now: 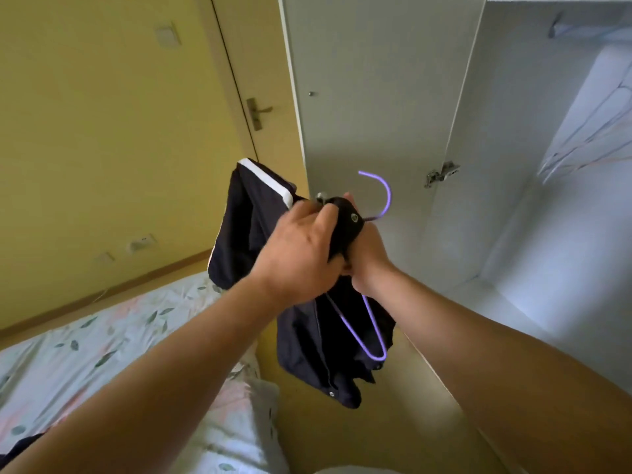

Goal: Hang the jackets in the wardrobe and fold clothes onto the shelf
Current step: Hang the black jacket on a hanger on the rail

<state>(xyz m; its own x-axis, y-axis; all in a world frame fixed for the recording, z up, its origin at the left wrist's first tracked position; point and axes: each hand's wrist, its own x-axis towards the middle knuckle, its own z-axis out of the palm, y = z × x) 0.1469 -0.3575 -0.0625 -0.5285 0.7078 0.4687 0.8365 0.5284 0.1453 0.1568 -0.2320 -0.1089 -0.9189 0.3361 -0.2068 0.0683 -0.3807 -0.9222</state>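
Behind jacket (247,220): open wardrobe door (369,97); bed (102,336) lower left.

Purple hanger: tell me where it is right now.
Centre of the head view: the purple hanger is inside the dark jacket that the left hand and right hand grip, its hook poking up before the open wardrobe door.

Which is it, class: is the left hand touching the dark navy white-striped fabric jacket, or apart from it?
Touching. The head view shows the left hand gripping the dark navy jacket, fingers curled over its bunched fabric.
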